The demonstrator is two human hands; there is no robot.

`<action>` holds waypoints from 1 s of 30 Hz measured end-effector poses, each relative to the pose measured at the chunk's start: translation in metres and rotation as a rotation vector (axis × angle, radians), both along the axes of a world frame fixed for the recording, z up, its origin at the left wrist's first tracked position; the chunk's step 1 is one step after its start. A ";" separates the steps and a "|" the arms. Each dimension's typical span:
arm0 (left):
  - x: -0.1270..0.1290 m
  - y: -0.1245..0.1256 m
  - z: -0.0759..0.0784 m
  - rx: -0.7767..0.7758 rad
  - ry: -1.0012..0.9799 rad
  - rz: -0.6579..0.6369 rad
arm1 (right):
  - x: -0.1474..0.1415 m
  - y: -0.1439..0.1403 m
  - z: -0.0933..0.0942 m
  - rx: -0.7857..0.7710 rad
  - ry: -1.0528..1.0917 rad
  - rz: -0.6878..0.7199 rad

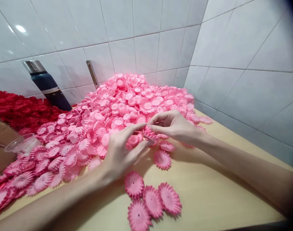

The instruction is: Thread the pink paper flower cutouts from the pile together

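Pink petal disc [149, 132] held just above the table [209, 195], at the pink heap's [127, 102] near edge. Left hand [120, 146] pinches it, thumb opposite fingers; right hand [174, 127] nips its upper side, thumb to forefinger. Nearer the wearer, four loose discs [151, 201] in a cluster: possibly finished, cannot confirm. Heap behind, large; most work seemingly remains.

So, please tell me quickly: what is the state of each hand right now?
Left hand: holding a pink flower between thumb and fingers.
Right hand: closed, thumb and fingertips pinching the same flower.
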State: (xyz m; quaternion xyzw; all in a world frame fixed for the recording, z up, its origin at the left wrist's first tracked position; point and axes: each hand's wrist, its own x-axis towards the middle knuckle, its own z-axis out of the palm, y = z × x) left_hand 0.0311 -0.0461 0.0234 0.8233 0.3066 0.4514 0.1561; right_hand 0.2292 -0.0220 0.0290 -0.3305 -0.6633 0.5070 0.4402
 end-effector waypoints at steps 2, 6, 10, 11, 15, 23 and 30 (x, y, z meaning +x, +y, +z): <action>0.009 0.006 -0.002 -0.054 -0.096 -0.020 | -0.002 0.001 -0.001 -0.002 0.038 -0.044; 0.017 0.013 -0.008 -0.096 -0.173 -0.028 | -0.003 0.004 -0.003 0.068 0.087 -0.158; 0.014 0.017 -0.016 -0.143 -0.217 -0.051 | -0.003 0.007 -0.008 0.075 0.073 -0.183; 0.013 0.018 -0.018 -0.117 -0.213 -0.047 | -0.003 0.007 -0.009 0.061 0.080 -0.158; 0.009 0.020 -0.024 -0.115 -0.243 -0.087 | -0.004 0.006 -0.012 0.045 0.105 -0.087; 0.011 0.016 -0.019 -0.298 -0.357 -0.128 | -0.011 0.001 -0.018 0.127 0.021 -0.280; 0.011 0.015 -0.017 -0.266 -0.334 -0.117 | -0.007 -0.002 -0.018 0.220 -0.007 -0.156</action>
